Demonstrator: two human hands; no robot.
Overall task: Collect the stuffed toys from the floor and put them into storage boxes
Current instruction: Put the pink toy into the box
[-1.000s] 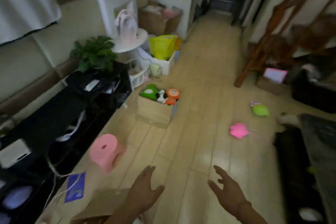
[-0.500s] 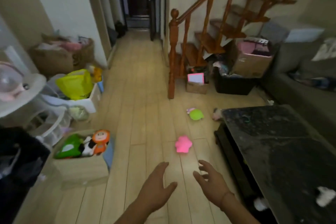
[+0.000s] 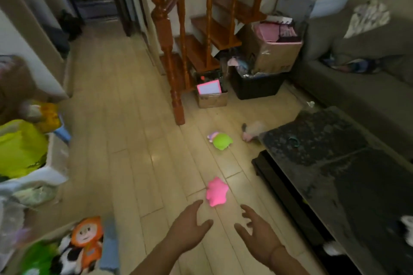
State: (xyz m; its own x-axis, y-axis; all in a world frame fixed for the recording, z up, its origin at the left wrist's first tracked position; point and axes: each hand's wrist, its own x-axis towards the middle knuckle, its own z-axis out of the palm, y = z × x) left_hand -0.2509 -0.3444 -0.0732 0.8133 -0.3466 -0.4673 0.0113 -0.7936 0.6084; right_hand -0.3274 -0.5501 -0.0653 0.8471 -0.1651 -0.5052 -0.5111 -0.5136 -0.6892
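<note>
A pink star-shaped stuffed toy (image 3: 216,191) lies on the wooden floor just beyond my hands. Farther off lies a green and purple stuffed toy (image 3: 220,140), and a pale pink one (image 3: 253,130) sits against the corner of the dark coffee table. My left hand (image 3: 190,229) and my right hand (image 3: 257,233) are stretched forward, fingers spread, holding nothing, a little short of the pink star. At the bottom left a cardboard storage box (image 3: 109,250) holds an orange doll, a black-and-white toy and a green toy.
A dark coffee table (image 3: 335,163) fills the right side, with a grey sofa (image 3: 357,87) behind it. A wooden staircase (image 3: 174,51) with boxes at its foot stands ahead. A white bin with a yellow bag (image 3: 20,147) sits at the left.
The view has swung right and moved forward. The pink star toy is now much nearer to my hands, and the storage box has slid to the bottom left corner.
</note>
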